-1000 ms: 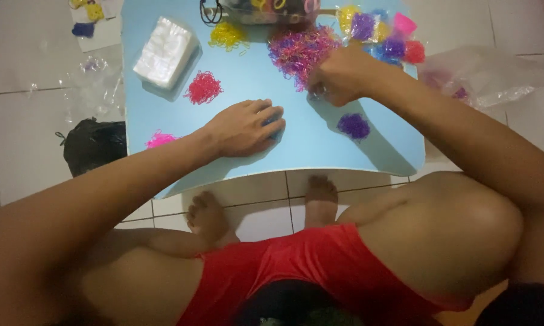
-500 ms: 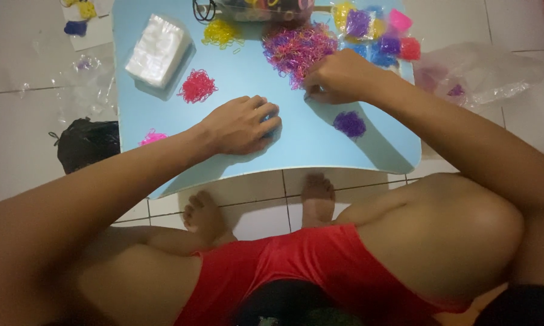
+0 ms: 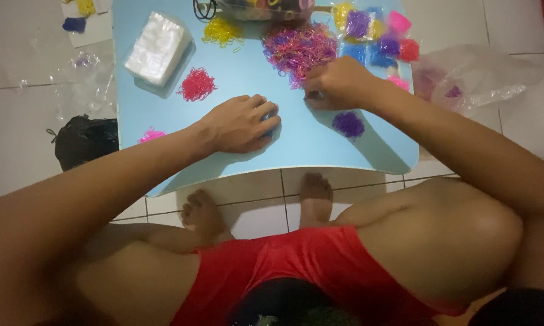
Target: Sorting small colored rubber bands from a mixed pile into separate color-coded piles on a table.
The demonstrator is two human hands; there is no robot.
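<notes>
My left hand (image 3: pixel 238 124) lies palm down on the light blue table (image 3: pixel 163 163), fingers curled over something small and blue that is mostly hidden. My right hand (image 3: pixel 335 84) rests at the near edge of a big mixed heap of tiny coloured rubber bands (image 3: pixel 299 48), fingers pinched together; what they pinch cannot be seen. Sorted little piles lie around: purple (image 3: pixel 348 124) just right of my right hand, red-pink (image 3: pixel 196 84) beyond my left hand, yellow (image 3: pixel 222 30) at the back, pink (image 3: pixel 151 135) by my left forearm.
A stack of clear plastic bags (image 3: pixel 157 48) lies at the table's back left. Small filled packets of bands (image 3: pixel 380 33) sit at the back right. A crumpled clear bag (image 3: pixel 477 78) and a black bag (image 3: pixel 82 142) lie on the tiled floor. My feet (image 3: pixel 260 205) are under the table's front edge.
The view has shifted slightly; my right hand stays at the heap's edge and my left hand stays flat on the table.
</notes>
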